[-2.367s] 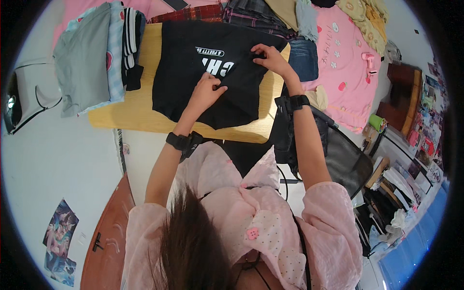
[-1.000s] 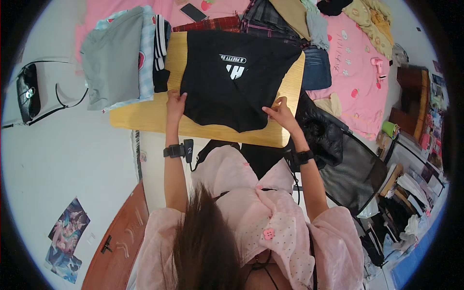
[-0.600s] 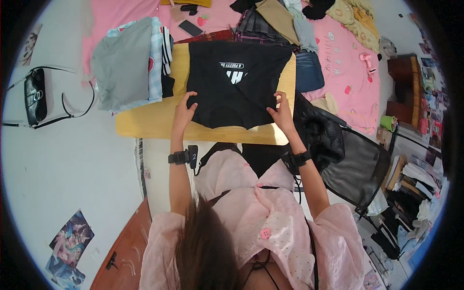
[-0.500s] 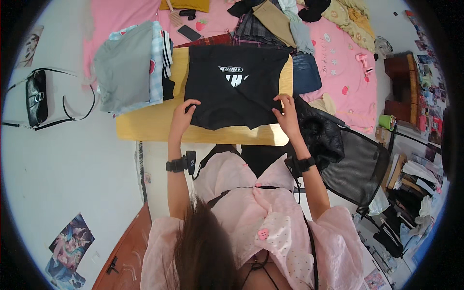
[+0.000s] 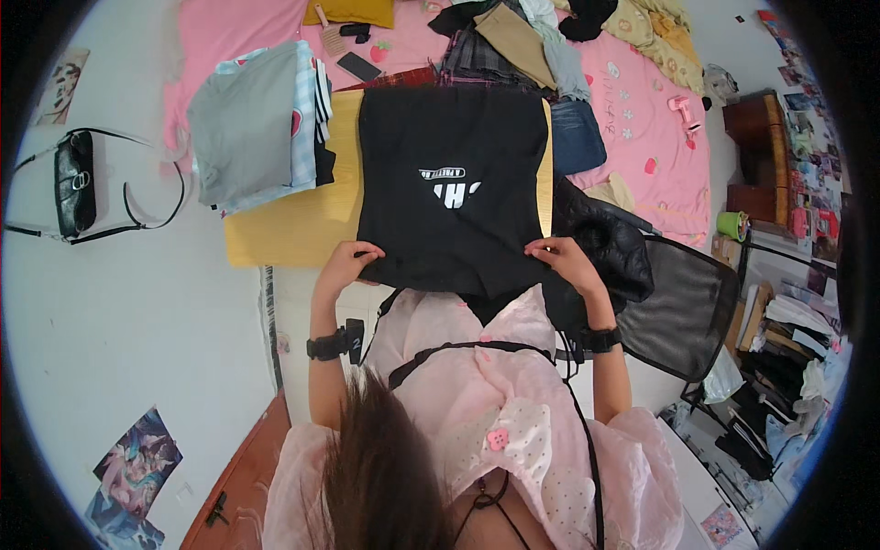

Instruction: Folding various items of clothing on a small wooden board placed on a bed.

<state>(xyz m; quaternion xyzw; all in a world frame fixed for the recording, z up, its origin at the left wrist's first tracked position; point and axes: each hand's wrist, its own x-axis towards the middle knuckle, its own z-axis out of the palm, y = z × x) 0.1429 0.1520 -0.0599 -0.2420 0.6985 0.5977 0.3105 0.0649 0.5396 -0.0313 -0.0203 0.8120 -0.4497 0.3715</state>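
The person's left hand (image 5: 353,263) pinches the near left corner of a black top with white print (image 5: 458,137) between thumb and fingers, and the right hand (image 5: 564,261) pinches the near right corner. The top lies spread on the yellow wooden table (image 5: 298,229), its lower edge drawn past the near rim, between stacked folded clothes (image 5: 240,133) and blue jeans (image 5: 578,137).

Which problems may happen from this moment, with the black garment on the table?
The black garment reaches past the near edge of the table, so it might slip off if the left hand or right hand lets go. Its near edge ripples between them, so creases may set in. The clothes pile is close on the left; a wide sweep could topple it.
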